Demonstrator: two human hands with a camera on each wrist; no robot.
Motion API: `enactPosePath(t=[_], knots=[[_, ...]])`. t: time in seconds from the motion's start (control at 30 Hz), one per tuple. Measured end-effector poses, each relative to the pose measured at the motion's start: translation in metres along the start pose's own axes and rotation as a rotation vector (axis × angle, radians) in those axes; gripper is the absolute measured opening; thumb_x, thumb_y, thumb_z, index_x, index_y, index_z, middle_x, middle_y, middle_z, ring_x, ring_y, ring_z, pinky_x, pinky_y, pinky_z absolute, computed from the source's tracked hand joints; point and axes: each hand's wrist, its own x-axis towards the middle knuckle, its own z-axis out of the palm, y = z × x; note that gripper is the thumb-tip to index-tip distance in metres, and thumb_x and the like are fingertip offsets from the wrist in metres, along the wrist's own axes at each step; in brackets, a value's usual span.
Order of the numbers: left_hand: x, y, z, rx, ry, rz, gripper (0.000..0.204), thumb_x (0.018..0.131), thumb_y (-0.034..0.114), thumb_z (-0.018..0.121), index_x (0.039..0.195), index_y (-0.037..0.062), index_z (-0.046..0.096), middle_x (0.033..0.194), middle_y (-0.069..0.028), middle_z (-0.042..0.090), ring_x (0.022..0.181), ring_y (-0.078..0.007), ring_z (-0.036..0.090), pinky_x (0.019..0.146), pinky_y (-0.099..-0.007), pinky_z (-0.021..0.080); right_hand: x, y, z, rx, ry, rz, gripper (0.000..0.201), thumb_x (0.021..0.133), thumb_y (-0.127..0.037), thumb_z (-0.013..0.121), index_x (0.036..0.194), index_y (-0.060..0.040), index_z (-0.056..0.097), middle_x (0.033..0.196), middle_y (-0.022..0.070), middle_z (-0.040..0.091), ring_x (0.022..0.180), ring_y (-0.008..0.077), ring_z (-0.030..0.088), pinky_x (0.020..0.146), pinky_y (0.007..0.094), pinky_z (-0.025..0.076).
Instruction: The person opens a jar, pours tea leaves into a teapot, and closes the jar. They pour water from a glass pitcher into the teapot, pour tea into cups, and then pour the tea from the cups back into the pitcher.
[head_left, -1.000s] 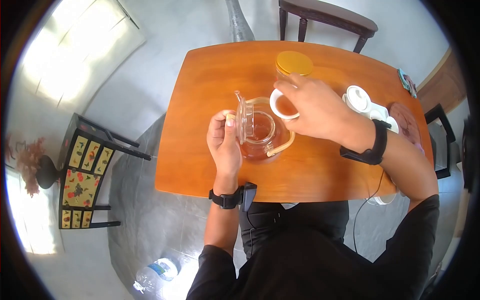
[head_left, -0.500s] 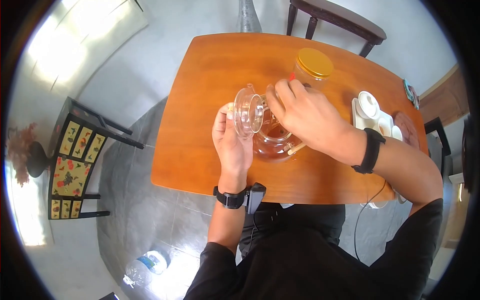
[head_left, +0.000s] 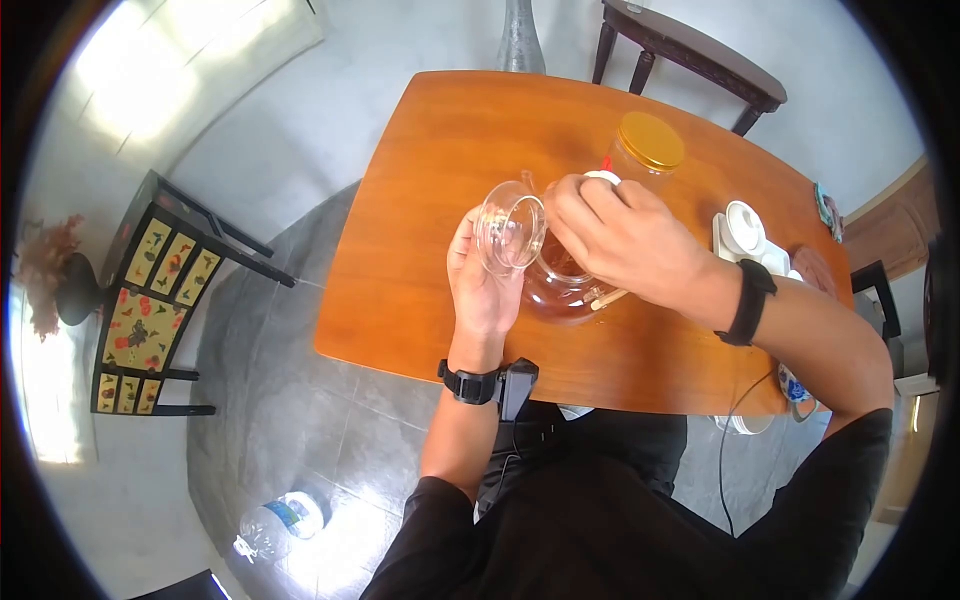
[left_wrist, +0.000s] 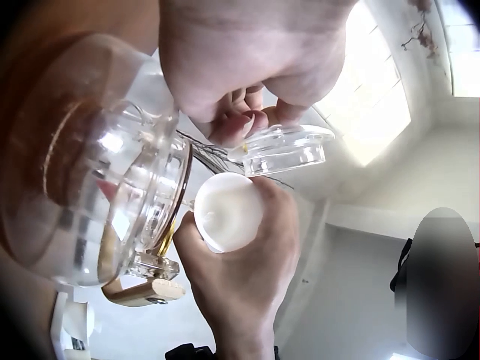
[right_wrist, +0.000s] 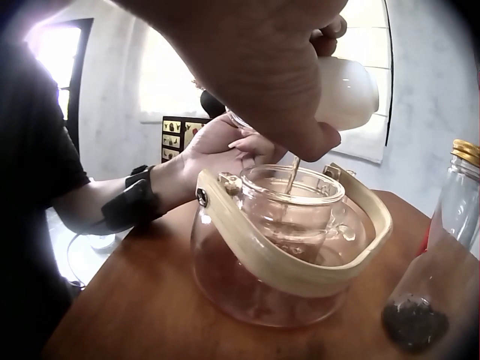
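Note:
A glass teapot [right_wrist: 244,289] with reddish-brown liquid and a pale wooden handle [right_wrist: 270,259] stands uncovered on the table. My right hand [head_left: 640,235] grips a small white cup [right_wrist: 349,94] tipped over the teapot's mouth. A thin stream [right_wrist: 293,176] runs down from the cup into the teapot's inner glass strainer [right_wrist: 292,225]. To the left, my left hand [head_left: 485,290] holds the clear glass lid [head_left: 510,232] raised on edge beside the opening. In the left wrist view its fingers curl at the lid's knob side, and the cup's white inside shows.
Behind the teapot stands a glass jar with a gold lid [head_left: 650,140], dark leaves at its bottom. A white tray [head_left: 718,228] with white cups and a lidded white pot [head_left: 742,228] sits at the right. A folded cloth [head_left: 828,210] lies near the table's right edge.
My right hand has turned the cup from nearly level to tipped over the teapot's mouth. My left hand has rotated the lid from edge-on to facing the head camera.

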Motion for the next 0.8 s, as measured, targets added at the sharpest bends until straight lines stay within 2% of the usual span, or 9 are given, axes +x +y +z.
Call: enactPosePath(t=[0.17,0.23,0.27,0.33,0.4,0.47,0.53,0.6,0.8], knots=[[0.002,0.002,0.005,0.002,-0.04,-0.015,0.025,0.103,0.018,0.061,0.122,0.0014,0.058,0.106,-0.0043,0.068,0.094,-0.0121,0.065,0.083,-0.0293,0.055,-0.001,0.005,0.002,0.103,-0.04,0.018,0.025,0.081,-0.018,0.065,0.103,-0.0058,0.066,0.1,0.0041,0.057,0.084,0.0183,0.056,0.065,0.0286,0.05],[0.002,0.004,0.011,0.022,-0.024,-0.025,0.024,0.104,0.019,0.059,0.121,0.0017,0.058,0.106,-0.0046,0.068,0.094,-0.0122,0.065,0.083,-0.0297,0.055,-0.007,0.015,-0.004,0.48,-0.133,0.258,0.031,0.079,-0.018,0.07,0.106,-0.0034,0.064,0.105,0.0085,0.059,0.085,0.0227,0.062,0.069,0.0358,0.054],[0.002,0.003,0.016,0.097,0.036,-0.018,0.022,0.106,0.019,0.057,0.121,0.0023,0.059,0.106,-0.0047,0.068,0.093,-0.0119,0.066,0.082,-0.0295,0.055,-0.012,0.02,-0.01,0.481,-0.126,0.264,0.031,0.079,-0.018,0.07,0.106,-0.0034,0.064,0.105,0.0085,0.059,0.085,0.0227,0.062,0.069,0.0358,0.054],[0.001,0.004,0.027,0.181,0.091,-0.016,0.021,0.107,0.019,0.055,0.12,0.0028,0.059,0.106,-0.0049,0.068,0.092,-0.0116,0.066,0.081,-0.0294,0.055,-0.029,0.03,-0.023,0.779,-0.191,0.583,0.043,0.075,-0.02,0.077,0.111,-0.0016,0.062,0.109,0.0124,0.061,0.087,0.0282,0.066,0.074,0.0416,0.056],[0.002,0.003,0.039,0.351,0.165,-0.048,0.02,0.109,0.019,0.051,0.121,0.0049,0.058,0.099,-0.0009,0.064,0.082,-0.007,0.059,0.067,-0.0233,0.05,-0.054,0.038,-0.024,0.851,-0.151,0.72,0.048,0.073,-0.022,0.081,0.111,-0.0004,0.062,0.108,0.0152,0.065,0.09,0.032,0.069,0.078,0.0419,0.056],[0.004,0.004,0.023,0.348,0.049,-0.069,0.02,0.109,0.018,0.05,0.121,0.0046,0.058,0.103,-0.0023,0.066,0.086,-0.0085,0.062,0.071,-0.0247,0.052,-0.088,0.057,-0.031,1.13,-0.147,1.005,0.045,0.077,-0.022,0.079,0.113,0.0003,0.063,0.103,0.0166,0.07,0.092,0.03,0.07,0.081,0.0375,0.056],[0.006,0.003,0.016,0.333,-0.076,-0.107,0.02,0.109,0.018,0.05,0.122,0.0043,0.058,0.106,-0.0037,0.067,0.09,-0.0101,0.065,0.076,-0.0261,0.055,-0.136,0.081,-0.024,1.108,-0.188,1.156,0.042,0.08,-0.021,0.077,0.113,0.0018,0.065,0.099,0.0159,0.072,0.092,0.0256,0.071,0.082,0.0346,0.055],[0.003,-0.002,0.02,0.542,0.091,-0.054,0.021,0.109,0.018,0.05,0.121,0.0039,0.058,0.11,-0.0055,0.068,0.098,-0.0132,0.066,0.083,-0.0289,0.056,-0.186,0.109,-0.023,1.082,-0.273,1.264,0.043,0.08,-0.021,0.076,0.113,0.003,0.065,0.099,0.0143,0.072,0.091,0.0229,0.07,0.082,0.0338,0.054],[-0.003,-0.003,0.031,0.629,0.011,0.023,0.021,0.109,0.019,0.051,0.12,0.0028,0.058,0.108,-0.0054,0.067,0.097,-0.0123,0.065,0.086,-0.0284,0.053,-0.328,0.138,0.018,0.838,-0.449,1.436,0.047,0.076,-0.026,0.077,0.111,0.0035,0.065,0.106,0.0165,0.07,0.099,0.0259,0.068,0.088,0.0368,0.053]])
